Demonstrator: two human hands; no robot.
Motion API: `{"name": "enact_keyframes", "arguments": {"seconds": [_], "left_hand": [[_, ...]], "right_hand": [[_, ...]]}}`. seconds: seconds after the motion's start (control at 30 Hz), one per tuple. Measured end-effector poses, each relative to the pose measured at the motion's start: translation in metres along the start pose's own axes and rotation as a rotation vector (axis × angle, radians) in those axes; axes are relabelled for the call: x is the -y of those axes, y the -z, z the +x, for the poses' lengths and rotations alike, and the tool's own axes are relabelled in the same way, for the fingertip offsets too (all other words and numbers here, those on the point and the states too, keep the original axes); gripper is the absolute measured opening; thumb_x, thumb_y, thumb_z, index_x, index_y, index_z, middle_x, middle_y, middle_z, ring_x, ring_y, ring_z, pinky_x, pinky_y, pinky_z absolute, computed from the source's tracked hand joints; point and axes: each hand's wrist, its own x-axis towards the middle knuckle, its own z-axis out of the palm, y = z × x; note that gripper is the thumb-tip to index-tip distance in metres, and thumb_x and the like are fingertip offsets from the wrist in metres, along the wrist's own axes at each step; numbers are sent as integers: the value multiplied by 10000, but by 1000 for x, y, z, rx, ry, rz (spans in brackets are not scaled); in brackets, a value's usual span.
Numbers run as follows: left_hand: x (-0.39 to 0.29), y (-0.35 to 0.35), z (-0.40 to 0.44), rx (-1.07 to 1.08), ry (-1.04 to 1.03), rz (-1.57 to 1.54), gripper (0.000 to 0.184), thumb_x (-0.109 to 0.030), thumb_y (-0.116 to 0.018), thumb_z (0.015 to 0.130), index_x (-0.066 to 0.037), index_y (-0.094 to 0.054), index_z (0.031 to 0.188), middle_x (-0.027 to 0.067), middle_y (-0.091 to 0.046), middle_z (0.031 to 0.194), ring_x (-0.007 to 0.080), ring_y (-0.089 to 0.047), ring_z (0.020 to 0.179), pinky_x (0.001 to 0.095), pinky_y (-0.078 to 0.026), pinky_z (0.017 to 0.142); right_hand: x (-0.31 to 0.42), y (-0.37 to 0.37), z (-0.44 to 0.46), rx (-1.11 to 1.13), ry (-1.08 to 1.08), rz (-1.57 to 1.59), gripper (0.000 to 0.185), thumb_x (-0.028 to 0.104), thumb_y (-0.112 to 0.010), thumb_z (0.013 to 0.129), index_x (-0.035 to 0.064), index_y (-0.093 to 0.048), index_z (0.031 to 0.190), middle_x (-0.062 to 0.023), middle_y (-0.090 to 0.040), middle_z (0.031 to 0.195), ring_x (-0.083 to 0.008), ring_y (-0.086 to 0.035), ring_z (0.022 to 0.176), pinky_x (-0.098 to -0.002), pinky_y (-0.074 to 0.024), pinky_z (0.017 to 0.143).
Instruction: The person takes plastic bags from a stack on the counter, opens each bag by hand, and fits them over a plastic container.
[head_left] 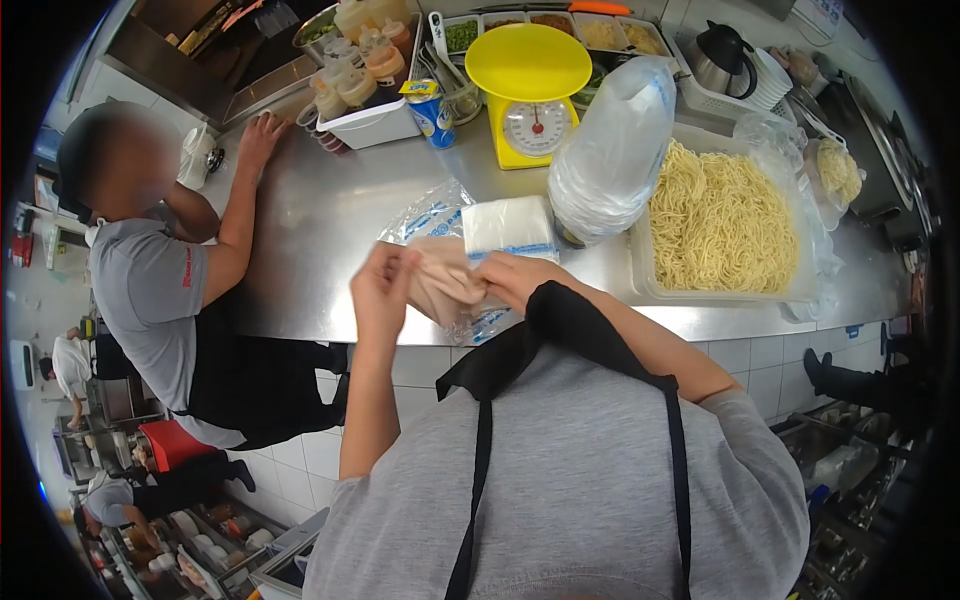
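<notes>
Between my hands is a beige, crumpled soft thing (436, 278) with finger-like folds; its exact kind is unclear. My left hand (382, 285) pinches its left side near the top. On its right edge, the fingers of my right hand (512, 278) are closed. A clear plastic wrapper (432, 208) with blue print lies under and behind the beige thing. Just beyond my right hand sits a white folded pack (508, 226) with a blue printed band.
To the right are a tall sleeve of clear plastic (615, 150) and a tub of noodles (722, 220). Behind stand a yellow scale (530, 95), a blue can (432, 118) and a white bin (372, 128) of sauce bottles. A co-worker (150, 260) leans on the counter at left.
</notes>
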Motion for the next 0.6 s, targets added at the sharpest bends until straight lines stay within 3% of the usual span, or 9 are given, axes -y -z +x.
{"name": "enact_keyframes", "arguments": {"seconds": [0.07, 0.13, 0.17, 0.23, 0.3, 0.33, 0.4, 0.53, 0.6], "left_hand": [[8, 11, 15, 5, 12, 202, 146, -114, -650, 802, 11, -585, 839, 54, -582, 663, 111, -529, 585, 240, -433, 552], [12, 6, 26, -194, -524, 744, 238, -168, -696, 747, 3, -588, 872, 71, -601, 725, 187, -584, 649, 301, -461, 582], [14, -5, 28, -191, -523, 743, 238, -168, -696, 747, 3, -588, 872, 71, -601, 725, 187, -584, 649, 301, -461, 582], [12, -45, 27, 15, -252, 310, 339, -245, -726, 696, -29, -589, 918, 63, -596, 779, 246, -592, 734, 367, -456, 668], [6, -81, 28, 267, -47, 338, 343, -278, -724, 691, -55, -598, 920, 76, -586, 786, 248, -580, 778, 363, -444, 701], [10, -97, 29, 273, -50, 337, 343, -278, -724, 691, -55, -598, 920, 76, -586, 786, 248, -580, 778, 363, -444, 701], [28, -122, 30, 319, -254, 575, 306, -306, -708, 709, -61, -610, 864, 94, -587, 758, 242, -587, 760, 369, -441, 702], [53, -129, 38, 287, -320, 537, 302, -318, -697, 729, -46, -605, 823, 113, -609, 781, 224, -601, 773, 372, -444, 699], [61, -117, 37, 283, -55, 52, 308, -312, -695, 744, -42, -605, 863, 111, -634, 816, 226, -594, 733, 368, -446, 669]], "right_hand": [[-11, 13, -20, 76, -77, 41, 123, 102, -586, 808, 75, -521, 909, -85, -550, 838, -262, -561, 830, -332, -445, 702], [-15, 25, -40, 98, -93, 67, 119, 113, -550, 800, 85, -516, 911, -80, -541, 867, -255, -554, 844, -321, -439, 729], [-15, 29, -47, 124, -105, 97, 125, 124, -515, 792, 94, -512, 913, -76, -532, 895, -249, -546, 857, -310, -434, 755], [-15, 34, -57, 94, -118, 116, 115, 124, -511, 792, 96, -511, 903, -69, -534, 885, -241, -546, 855, -309, -435, 754], [-13, 37, -61, 54, -159, 92, 105, 130, -510, 793, 98, -509, 893, -62, -537, 852, -228, -543, 847, -306, -435, 744], [-12, 38, -61, 49, -164, 91, 105, 130, -510, 793, 98, -509, 893, -62, -537, 852, -228, -543, 847, -306, -435, 744], [-11, 40, -61, 69, -152, 52, 101, 135, -509, 794, 98, -507, 888, -67, -536, 846, -231, -542, 841, -307, -435, 741], [-21, 37, -65, 36, -165, 101, 106, 143, -519, 797, 95, -506, 891, -76, -535, 841, -237, -543, 837, -312, -437, 738], [-18, 38, -62, -95, -251, 152, 144, 137, -556, 799, 84, -512, 925, -91, -537, 844, -223, -545, 849, -327, -434, 759]]}}
